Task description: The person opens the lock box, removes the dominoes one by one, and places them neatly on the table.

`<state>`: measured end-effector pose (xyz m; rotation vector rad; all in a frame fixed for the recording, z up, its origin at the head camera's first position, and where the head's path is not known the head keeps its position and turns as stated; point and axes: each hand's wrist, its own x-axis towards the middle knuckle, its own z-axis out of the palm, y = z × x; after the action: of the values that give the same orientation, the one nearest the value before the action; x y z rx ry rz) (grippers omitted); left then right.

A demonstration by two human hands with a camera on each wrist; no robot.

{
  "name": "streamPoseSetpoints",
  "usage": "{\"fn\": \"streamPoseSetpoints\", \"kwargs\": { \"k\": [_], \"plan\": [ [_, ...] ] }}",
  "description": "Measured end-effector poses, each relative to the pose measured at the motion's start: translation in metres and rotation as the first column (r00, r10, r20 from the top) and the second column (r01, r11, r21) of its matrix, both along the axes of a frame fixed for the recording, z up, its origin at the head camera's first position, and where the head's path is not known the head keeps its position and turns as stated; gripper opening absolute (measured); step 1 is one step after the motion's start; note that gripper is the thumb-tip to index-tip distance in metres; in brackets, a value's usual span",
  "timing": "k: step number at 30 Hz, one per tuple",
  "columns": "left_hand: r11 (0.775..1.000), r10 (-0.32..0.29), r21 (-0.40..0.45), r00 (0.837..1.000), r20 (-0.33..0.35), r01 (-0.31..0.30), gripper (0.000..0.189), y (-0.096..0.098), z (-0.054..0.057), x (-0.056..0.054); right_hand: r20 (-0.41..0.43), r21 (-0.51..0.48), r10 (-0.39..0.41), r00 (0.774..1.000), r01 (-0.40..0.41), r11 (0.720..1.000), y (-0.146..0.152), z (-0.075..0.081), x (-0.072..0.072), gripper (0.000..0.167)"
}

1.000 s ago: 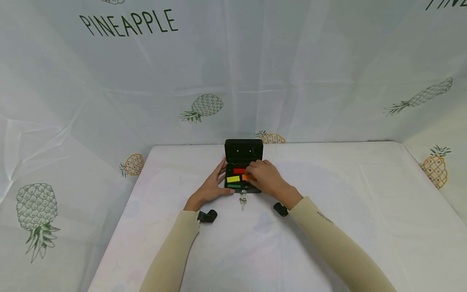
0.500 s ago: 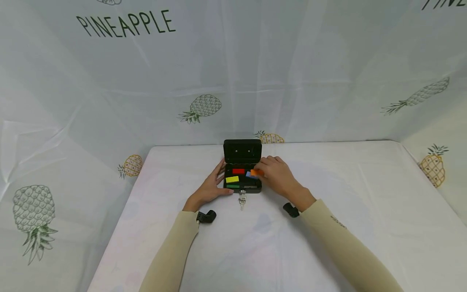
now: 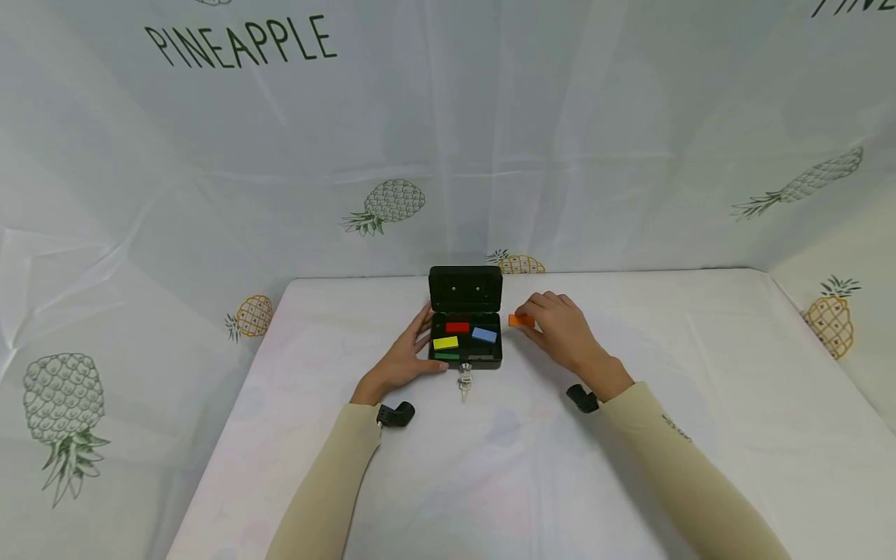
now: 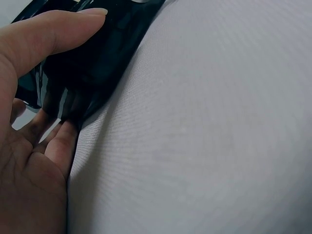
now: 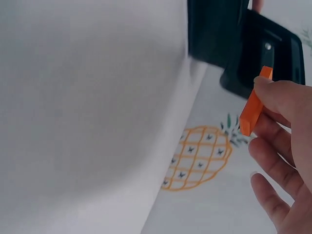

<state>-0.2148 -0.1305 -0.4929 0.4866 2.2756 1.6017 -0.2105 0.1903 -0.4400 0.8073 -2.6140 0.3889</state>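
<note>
A black cash box (image 3: pixel 467 362) stands with its lid (image 3: pixel 465 289) raised at the back of the table. Inside lie a red block (image 3: pixel 458 327), a yellow block (image 3: pixel 445 343), a blue block (image 3: pixel 484 335) and a green block (image 3: pixel 448 356). My left hand (image 3: pixel 399 364) holds the box's front left corner, thumb at the front and fingers along the side, as the left wrist view also shows. Right of the box, my right hand (image 3: pixel 563 330) pinches an orange block (image 5: pixel 253 105) between thumb and fingers, above the table. Keys (image 3: pixel 465 381) hang from the lock on the box's front.
A white cloth (image 3: pixel 448 482) covers the table. Behind it hangs a pale curtain (image 3: pixel 595 155) printed with pineapples, close to the box's lid. Each wrist carries a small black camera, such as the one on the left wrist (image 3: pixel 397 414).
My right hand has lifted the orange block out of the box and carried it to the right, uncovering the blue block. My left hand has stayed at the box.
</note>
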Motion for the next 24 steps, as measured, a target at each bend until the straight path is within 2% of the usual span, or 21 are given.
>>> {"fn": "streamPoseSetpoints", "kwargs": {
  "k": [6, 14, 24],
  "plan": [
    [1.0, -0.006, 0.021, 1.0, 0.01, 0.006, 0.121, -0.001, 0.0, 0.0, 0.028, 0.012, -0.035, 0.999, 0.035, 0.999, 0.015, -0.005, -0.007, 0.024],
    [1.0, 0.01, 0.004, 1.0, 0.019, -0.01, 0.122, -0.001, -0.002, -0.002, 0.058, 0.054, -0.073, 0.996, 0.07, 0.996, 0.032, -0.013, -0.018, 0.023],
    [1.0, 0.005, 0.0, 1.0, 0.01, -0.005, 0.12, -0.001, -0.002, -0.001, 0.098, 0.085, -0.087, 0.991, 0.079, 0.993, 0.046, -0.022, -0.032, 0.02]
  ]
}}
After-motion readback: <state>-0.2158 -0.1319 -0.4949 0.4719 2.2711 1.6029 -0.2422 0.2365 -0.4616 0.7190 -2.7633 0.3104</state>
